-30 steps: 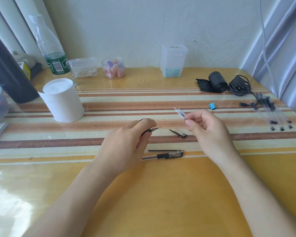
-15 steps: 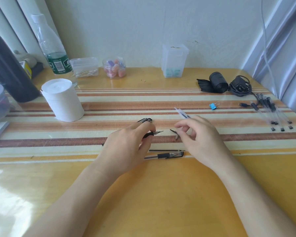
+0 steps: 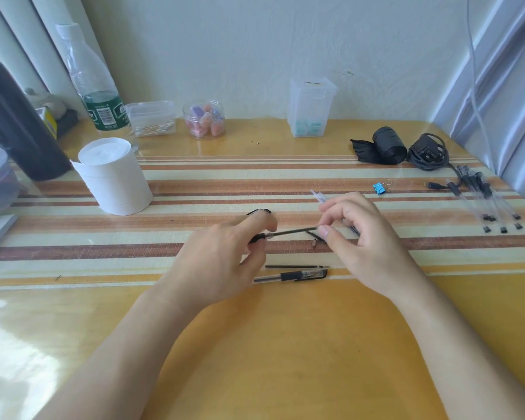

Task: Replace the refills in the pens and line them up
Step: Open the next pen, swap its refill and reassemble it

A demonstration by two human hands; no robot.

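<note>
One slim refill (image 3: 291,231), left hand (image 3: 221,259) to right hand (image 3: 367,237)

The glossy yellow-orange counter (image 3: 285,344) bears a cream mat striped in brown and orange (image 3: 194,250), a white paper roll (image 3: 115,177), a blue binder clip (image 3: 379,188), a black rolled bag (image 3: 388,145) and a clear plastic pen with a black grip (image 3: 291,275).

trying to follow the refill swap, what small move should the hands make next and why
Probably draw the right hand rightward to slide the thin refill free: it pinches the refill's end, while the left hand holds the black front piece it sticks from.
</note>
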